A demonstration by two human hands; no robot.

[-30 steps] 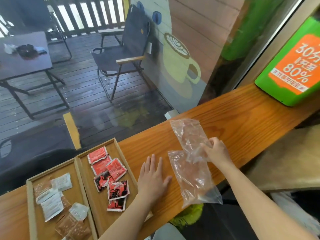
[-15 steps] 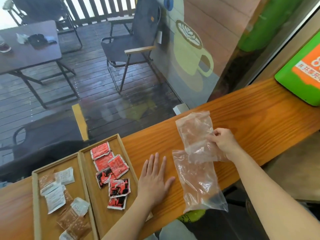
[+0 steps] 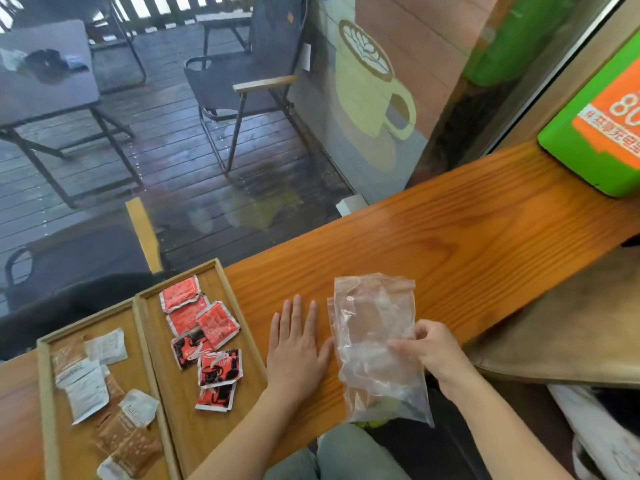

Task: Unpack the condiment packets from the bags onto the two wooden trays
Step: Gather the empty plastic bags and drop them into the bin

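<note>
the two clear, crinkled plastic bags (image 3: pixel 375 344) lie stacked one over the other on the orange-brown wooden tabletop (image 3: pixel 450 244), their near ends hanging just past its front edge. both look empty, so by my reading the unpacking is essentially finished. the right hand (image 3: pixel 427 351) pinches the top bag at its right side, thumb and fingertips closed on the film. the left hand (image 3: pixel 298 355) rests flat and open on the tabletop, palm down and holding nothing, its thumb just touching the left edge of the bags.

the red and black-printed foil condiment packets (image 3: pixel 204 337) lie loosely overlapped in the right-hand shallow wooden tray (image 3: pixel 239 306). the white and brown paper packets (image 3: pixel 100 389) are scattered in the left-hand shallow wooden tray (image 3: pixel 45 393), which sits flush beside the first.

the bags are likely very light, limp and slick; film like this slides on itself and on varnished wood, and the overhanging ends could slip off the edge. a pinch through both layers near the stiffer sealed strip at the far end should hold best. the packets look flat, light and slightly slippery, easiest lifted by a crimped edge, and squeezing the middle could burst a seam.
</note>
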